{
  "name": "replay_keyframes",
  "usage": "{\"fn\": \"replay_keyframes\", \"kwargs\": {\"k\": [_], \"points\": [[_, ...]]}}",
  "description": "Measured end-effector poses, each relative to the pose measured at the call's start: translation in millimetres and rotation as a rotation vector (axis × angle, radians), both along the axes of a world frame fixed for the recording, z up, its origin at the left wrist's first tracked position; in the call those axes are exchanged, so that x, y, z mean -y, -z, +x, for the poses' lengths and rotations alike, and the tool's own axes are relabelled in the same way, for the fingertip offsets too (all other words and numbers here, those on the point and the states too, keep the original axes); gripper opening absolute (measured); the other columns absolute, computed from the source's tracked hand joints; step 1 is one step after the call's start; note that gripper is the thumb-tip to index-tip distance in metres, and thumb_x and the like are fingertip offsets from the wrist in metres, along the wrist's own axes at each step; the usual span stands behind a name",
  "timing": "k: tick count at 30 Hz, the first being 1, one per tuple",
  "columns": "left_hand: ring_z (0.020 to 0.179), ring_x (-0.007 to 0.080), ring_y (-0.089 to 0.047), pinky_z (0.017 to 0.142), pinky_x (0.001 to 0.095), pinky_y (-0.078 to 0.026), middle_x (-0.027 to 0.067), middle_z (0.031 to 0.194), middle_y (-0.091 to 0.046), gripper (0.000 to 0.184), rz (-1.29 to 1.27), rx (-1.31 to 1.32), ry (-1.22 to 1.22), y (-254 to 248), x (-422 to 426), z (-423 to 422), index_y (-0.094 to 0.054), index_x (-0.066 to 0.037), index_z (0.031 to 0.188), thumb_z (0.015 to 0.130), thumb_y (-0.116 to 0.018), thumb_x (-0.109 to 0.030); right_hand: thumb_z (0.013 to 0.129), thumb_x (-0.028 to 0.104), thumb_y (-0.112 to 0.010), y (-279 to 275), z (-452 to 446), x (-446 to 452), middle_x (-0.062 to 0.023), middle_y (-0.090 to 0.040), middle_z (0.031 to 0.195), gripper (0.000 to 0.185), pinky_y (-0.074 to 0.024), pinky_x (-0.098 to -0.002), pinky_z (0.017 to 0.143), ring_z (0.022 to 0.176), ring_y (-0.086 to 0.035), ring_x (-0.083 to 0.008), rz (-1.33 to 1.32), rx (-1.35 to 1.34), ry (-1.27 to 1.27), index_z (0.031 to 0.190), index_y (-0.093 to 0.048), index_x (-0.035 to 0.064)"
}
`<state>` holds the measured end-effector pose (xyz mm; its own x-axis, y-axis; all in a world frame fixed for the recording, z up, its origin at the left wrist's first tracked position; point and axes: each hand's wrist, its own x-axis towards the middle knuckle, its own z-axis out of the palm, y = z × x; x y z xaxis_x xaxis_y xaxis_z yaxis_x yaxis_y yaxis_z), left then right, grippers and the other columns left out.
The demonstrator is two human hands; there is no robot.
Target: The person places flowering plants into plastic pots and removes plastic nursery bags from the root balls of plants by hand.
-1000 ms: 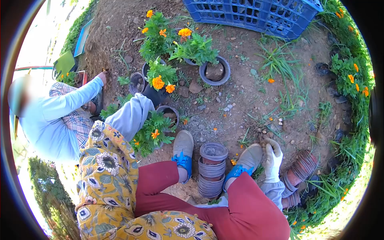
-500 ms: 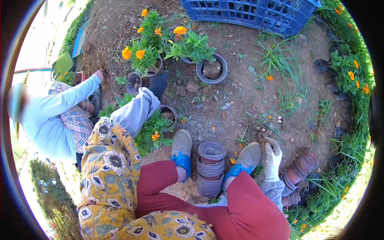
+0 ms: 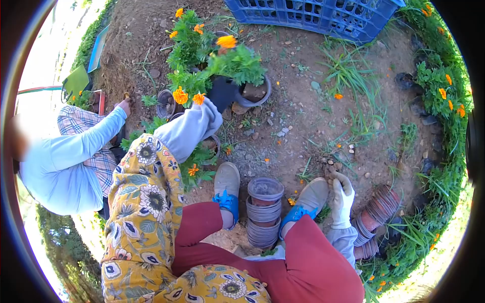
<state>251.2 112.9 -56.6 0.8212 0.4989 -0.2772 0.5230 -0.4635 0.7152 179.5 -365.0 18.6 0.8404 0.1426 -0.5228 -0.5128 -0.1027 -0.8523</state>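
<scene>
My left hand (image 3: 222, 93), in a dark glove, is at a grey pot (image 3: 258, 101) that has a clod of soil in its mouth. Marigold leaves (image 3: 237, 65) cover part of the glove, and its fingers are hidden. Another marigold plant with orange flowers (image 3: 181, 95) is just left of it. On the right, my right hand (image 3: 342, 197), in a white glove, rests low beside my shoe (image 3: 310, 199) with its fingers bent toward the soil; whether it pinches anything is too small to tell.
Stacked pots (image 3: 264, 212) stand between my shoes, and more stacks (image 3: 376, 214) lean at the right. A blue crate (image 3: 313, 17) is at the top. At the left a co-worker (image 3: 70, 161) reaches to the ground. Marigolds (image 3: 439, 96) line the right edge.
My left hand has moved right from the left pots to the grey pot with the clod, which now sits slightly further left. The marigold beside it has shifted. My right hand stays put.
</scene>
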Motion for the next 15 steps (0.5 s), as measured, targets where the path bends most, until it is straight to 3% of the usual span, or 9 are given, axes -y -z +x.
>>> {"fn": "replay_keyframes", "kwargs": {"k": [3,10,15], "points": [[0.083,0.0232,-0.064,0.072,0.0346,-0.049,0.0142,0.09,-0.067,0.025,-0.442,0.33,-0.093,-31.7,-10.0,-24.5,-0.066,-0.003,0.1,0.078,-0.062,-0.015,0.091,0.015,-0.055,1.8,-0.8,0.6,-0.0069,-0.062,0.098,0.024,-0.046,-0.0246,0.079,0.086,-0.057,-0.0115,0.002,0.013,0.001,0.109,-0.06,-0.0003],[0.081,0.0271,-0.065,0.072,0.0357,-0.049,0.015,0.086,-0.067,0.027,0.021,-0.071,0.128,-59.1,-93.4,-51.4,-0.065,-0.004,0.102,0.08,-0.061,-0.019,0.091,0.015,-0.056,7.2,-1.5,4.5,-0.0064,-0.062,0.099,0.024,-0.0462,-0.0252,0.08,0.086,-0.057,-0.0119,-0.006,0.004,-0.012,0.109,-0.06,-0.0008],[0.083,0.032,-0.064,0.073,0.0402,-0.049,0.0169,0.088,-0.066,0.026,0.332,-0.289,0.299,-83.2,-96.2,-53.8,-0.065,-0.006,0.101,0.08,-0.059,-0.021,0.091,0.014,-0.056,8.0,-2.8,4.1,-0.0056,-0.062,0.098,0.024,-0.046,-0.0244,0.079,0.085,-0.057,-0.0108,0.0,0.007,-0.003,0.109,-0.06,-0.0007]]}}
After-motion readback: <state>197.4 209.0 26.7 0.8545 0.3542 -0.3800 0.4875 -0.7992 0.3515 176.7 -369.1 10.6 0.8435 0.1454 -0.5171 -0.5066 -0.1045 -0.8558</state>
